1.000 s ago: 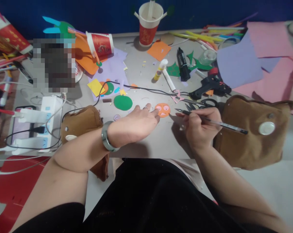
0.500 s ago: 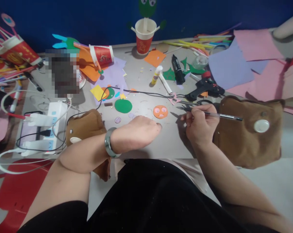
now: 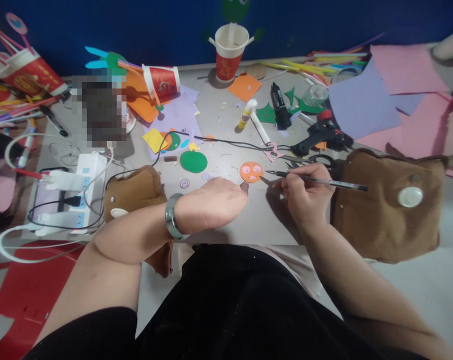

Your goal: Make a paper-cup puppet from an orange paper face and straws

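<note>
My left hand (image 3: 213, 202) reaches over the table with its fingers extended. One fingertip is at the lower edge of a small orange paper disc (image 3: 251, 172) with a pink-eyed face; most other fingers are hidden. Between the fingers of my right hand (image 3: 305, 192) is a black-tipped pen (image 3: 348, 186), lying almost level. Its tip points left, just short of the disc's right edge. Scissors (image 3: 326, 161) lie behind this hand, partly covered. Left of the disc are a green paper oval (image 3: 193, 162) and a small purple heart disc (image 3: 184, 183).
A glue stick (image 3: 247, 115), a marker (image 3: 280, 107) and a hot-glue gun (image 3: 320, 137) lie behind the hands. Brown fabric pieces flank them, the larger one (image 3: 384, 215) right. A paper cup (image 3: 228, 62) stands at the back. A cable crosses from a power strip (image 3: 89, 192).
The pen tip has moved left and down, nearer the disc's right edge. My left fingertip has come up to the disc's lower edge. The whole view has shifted slightly.
</note>
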Demonstrator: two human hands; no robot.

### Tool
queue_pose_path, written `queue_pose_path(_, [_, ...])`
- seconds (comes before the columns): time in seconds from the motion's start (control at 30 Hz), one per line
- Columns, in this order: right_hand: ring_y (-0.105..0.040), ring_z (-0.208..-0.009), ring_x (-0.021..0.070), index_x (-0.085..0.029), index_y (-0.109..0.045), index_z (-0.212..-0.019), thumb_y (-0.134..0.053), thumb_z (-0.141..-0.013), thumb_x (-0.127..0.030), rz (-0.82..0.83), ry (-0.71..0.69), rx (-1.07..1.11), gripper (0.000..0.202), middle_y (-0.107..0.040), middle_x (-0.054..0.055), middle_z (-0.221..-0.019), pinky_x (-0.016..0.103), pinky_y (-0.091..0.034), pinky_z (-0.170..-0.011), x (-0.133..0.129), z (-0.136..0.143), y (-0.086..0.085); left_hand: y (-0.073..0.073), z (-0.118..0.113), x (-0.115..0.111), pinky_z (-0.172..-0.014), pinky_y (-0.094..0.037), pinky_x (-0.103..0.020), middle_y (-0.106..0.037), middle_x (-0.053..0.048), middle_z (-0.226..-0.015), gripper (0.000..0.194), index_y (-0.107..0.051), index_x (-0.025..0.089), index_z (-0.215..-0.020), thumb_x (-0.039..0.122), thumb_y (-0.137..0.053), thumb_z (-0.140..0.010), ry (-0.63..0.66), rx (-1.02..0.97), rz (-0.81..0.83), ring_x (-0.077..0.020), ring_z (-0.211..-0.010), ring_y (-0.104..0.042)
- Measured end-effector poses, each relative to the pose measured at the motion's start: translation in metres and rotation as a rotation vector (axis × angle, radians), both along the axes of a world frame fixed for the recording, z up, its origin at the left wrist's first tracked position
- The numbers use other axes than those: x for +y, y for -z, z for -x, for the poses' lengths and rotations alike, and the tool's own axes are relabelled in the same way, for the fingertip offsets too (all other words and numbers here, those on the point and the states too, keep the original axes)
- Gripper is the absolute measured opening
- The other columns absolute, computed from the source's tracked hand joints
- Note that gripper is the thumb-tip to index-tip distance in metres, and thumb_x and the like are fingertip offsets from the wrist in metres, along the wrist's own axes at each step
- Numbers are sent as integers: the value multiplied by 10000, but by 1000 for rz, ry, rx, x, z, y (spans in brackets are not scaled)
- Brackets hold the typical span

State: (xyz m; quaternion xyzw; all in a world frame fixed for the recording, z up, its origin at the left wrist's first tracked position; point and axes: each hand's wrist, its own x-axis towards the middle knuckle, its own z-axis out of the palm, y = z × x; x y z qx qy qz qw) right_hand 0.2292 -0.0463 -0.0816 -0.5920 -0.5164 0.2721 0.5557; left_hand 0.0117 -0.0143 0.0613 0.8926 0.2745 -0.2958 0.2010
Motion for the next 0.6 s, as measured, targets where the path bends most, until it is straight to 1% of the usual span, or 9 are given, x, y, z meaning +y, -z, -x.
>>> queue_pose_path(0.07, [-632,-424,181,-279,-558,-869,-708,-818,-290,32,0,-23,159,-534,-79,-498,286,-487,-425,-4,1,0,2,0,0,-700,-446,-362,-818,-211,-1139,672,-363,-25,-1706,24,-337,-1037,-22,4,-8,-265,-992,-771])
queue_pose_path(0.1, [-684,-465,205,-277,-570,-869,-722,-810,-287,37,1,-40,163,-542,-77,-498,289,-493,-433,-5,2,0,3,0,1,-700,-443,-364,-816,-211,-1134,674,-349,-23,-1714,32,-333,-1042,-33,3,-11,-267,-991,-769])
queue_pose_path(0.17, [-748,-543,238,-283,-581,-858,-729,-823,-295,45,-28,-101,152,-561,-72,-507,305,-520,-461,-8,3,0,4,0,1,-704,-436,-367,-813,-201,-1120,643,-379,-3,-1702,58,-313,-1065,-53,-2,-5,-269,-988,-765])
queue_pose_path(0.2, [-756,-560,242,-286,-585,-852,-730,-834,-298,44,-47,-124,146,-586,-65,-524,315,-528,-472,-10,3,0,4,0,2,-709,-432,-367,-811,-194,-1116,628,-395,8,-1694,68,-306,-1076,-59,-5,2,-268,-988,-764])
queue_pose_path(0.3, [-720,-545,226,-284,-610,-861,-727,-865,-294,45,-90,-187,118,-709,-25,-632,337,-534,-504,-12,1,0,2,0,3,-715,-418,-360,-806,-174,-1121,609,-406,27,-1690,79,-306,-1091,-69,-8,12,-257,-987,-764])
queue_pose_path(0.37, [-704,-556,218,-272,-631,-861,-727,-873,-299,24,-105,-256,100,-746,-4,-683,346,-542,-546,-13,0,-1,2,0,3,-713,-408,-357,-804,-169,-1139,607,-403,28,-1690,67,-309,-1092,-72,0,8,-251,-1006,-767])
queue_pose_path(0.47, [-683,-563,209,-254,-654,-822,-732,-855,-311,-27,-100,-370,101,-723,4,-664,349,-536,-578,-12,1,-4,2,-1,3,-704,-403,-360,-801,-161,-1137,581,-434,33,-1664,65,-300,-1100,-75,13,1,-255,-1031,-771])
queue_pose_path(0.6, [-607,-504,179,-255,-656,-782,-733,-836,-298,-86,-120,-421,103,-685,-7,-632,327,-483,-516,-11,4,-9,4,-1,4,-704,-413,-350,-805,-157,-1100,541,-486,53,-1615,81,-306,-1106,-82,6,-5,-254,-1014,-773])
